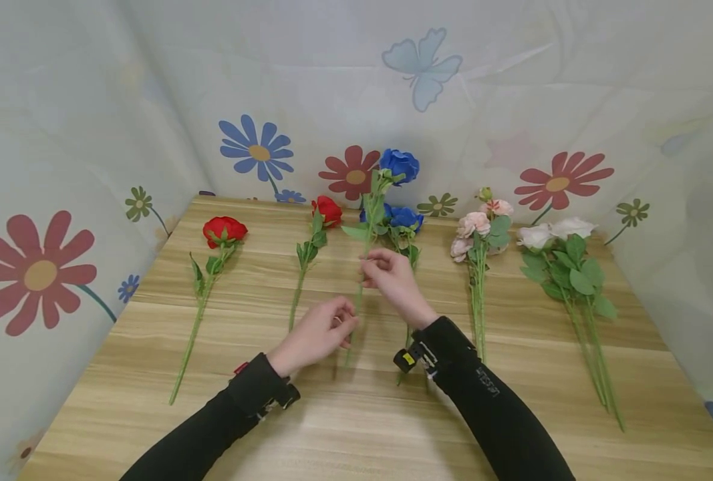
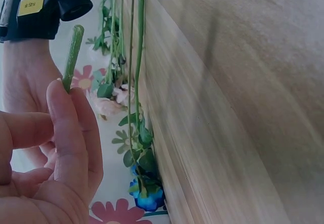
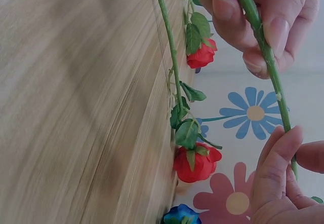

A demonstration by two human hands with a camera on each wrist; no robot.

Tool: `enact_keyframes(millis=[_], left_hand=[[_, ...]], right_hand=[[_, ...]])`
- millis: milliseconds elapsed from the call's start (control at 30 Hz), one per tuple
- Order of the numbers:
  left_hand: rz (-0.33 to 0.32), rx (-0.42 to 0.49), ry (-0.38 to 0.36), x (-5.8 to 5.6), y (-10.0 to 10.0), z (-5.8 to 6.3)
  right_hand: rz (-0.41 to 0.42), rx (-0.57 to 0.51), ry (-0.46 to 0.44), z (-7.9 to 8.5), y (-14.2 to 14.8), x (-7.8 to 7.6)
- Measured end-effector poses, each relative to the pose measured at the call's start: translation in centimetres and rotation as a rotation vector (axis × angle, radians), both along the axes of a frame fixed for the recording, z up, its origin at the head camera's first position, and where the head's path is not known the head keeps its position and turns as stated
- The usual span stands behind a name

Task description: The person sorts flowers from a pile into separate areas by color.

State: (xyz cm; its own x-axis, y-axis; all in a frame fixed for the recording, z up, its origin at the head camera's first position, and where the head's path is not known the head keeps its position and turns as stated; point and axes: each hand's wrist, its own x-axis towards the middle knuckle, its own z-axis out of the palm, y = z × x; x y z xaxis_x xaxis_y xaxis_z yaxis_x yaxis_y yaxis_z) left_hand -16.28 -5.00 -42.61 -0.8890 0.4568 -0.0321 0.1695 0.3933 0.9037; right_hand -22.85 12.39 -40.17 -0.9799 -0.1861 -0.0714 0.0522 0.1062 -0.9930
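Observation:
Above the middle of the table, an artificial blue rose [image 1: 401, 166] stands upright in both hands. The right hand [image 1: 397, 282] pinches its green stem partway down, below the leaves. Lower on the same stem, the left hand [image 1: 319, 333] holds it between thumb and fingers. The cut stem end [image 2: 74, 51] sticks out past the left fingers in the left wrist view. In the right wrist view the stem [image 3: 268, 57] runs from the left hand at the top to the right hand [image 3: 278, 178] below. More blue roses [image 1: 405, 218] lie on the table behind the right hand.
Two red roses [image 1: 224, 231] lie apart on the left of the wooden table [image 1: 127, 374]. Pink flowers [image 1: 474, 226] and white roses [image 1: 556, 232] lie on the right. A flower-printed curtain [image 1: 308, 73] encloses the back and sides.

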Motion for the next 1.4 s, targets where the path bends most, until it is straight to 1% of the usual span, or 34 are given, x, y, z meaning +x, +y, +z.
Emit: enact_keyframes(millis=[200,333,433,567,633,700,767,900,1000,1167,1400], left_hand=[[-0.022,-0.025,0.023,-0.1,0.2,0.1],[-0.009,-0.059,0.05,-0.3,-0.2,0.2],[0.022,-0.092,0.083,-0.6,-0.8,0.2],[0.091,-0.19,0.17,-1.0,-1.8,0.2],[0.126,-0.241,0.212,-1.2,-2.4,0.1],[0.153,-0.28,0.232,-1.4,-2.9,0.0],[0.169,-0.292,0.236,-1.5,-3.5,0.0],[0.175,-0.301,0.238,-1.8,-4.5,-0.1],[0.183,-0.315,0.25,-1.9,-5.1,-0.2],[0.194,-0.335,0.267,-2.0,-5.6,-0.3],[0.195,-0.348,0.275,-1.8,-5.7,-0.4]], right_hand=[[0.018,0.031,0.022,0.3,0.9,0.3],[0.007,0.058,0.02,0.1,1.6,0.3],[-0.011,0.067,0.015,-0.1,2.2,0.2],[-0.023,0.075,0.004,-0.3,3.4,0.1],[-0.02,0.099,0.001,-0.4,4.1,0.1],[-0.016,0.131,0.002,-0.4,4.8,0.0],[-0.012,0.174,0.003,-0.4,5.5,0.0],[-0.013,0.277,0.017,-0.4,6.7,-0.2],[-0.012,0.366,0.051,-0.5,7.5,-0.2],[-0.004,0.465,0.095,-0.9,8.3,-0.2],[0.019,0.566,0.081,-2.0,8.5,-0.5]])
